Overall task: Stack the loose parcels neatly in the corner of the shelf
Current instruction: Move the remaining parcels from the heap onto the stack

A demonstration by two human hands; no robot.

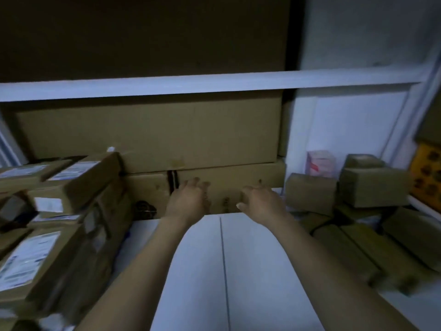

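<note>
Loose parcels [310, 194] are lying jumbled at the right of the frame, some tilting on others, while a labelled stack [71, 187] is leaning at the left. Over the white shelf [250, 259], the left hand [188, 199] and right hand [261, 203] are reaching toward the low carton [229, 177] at centre, fingers loosely spread, holding nothing. I cannot tell whether they are touching it. Dragging one parcel from under its neighbours is likely risking a tumble, and an elbow brushing the leaning stack could be tipping it.

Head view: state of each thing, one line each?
left hand: open, empty, at lower carton's front
right hand: open, empty, same carton
lower carton: lying flat, under large carton
large carton: stacked on top
labelled parcels: piled left, tilted
plain parcels: loose, right
pink box: upright
</note>
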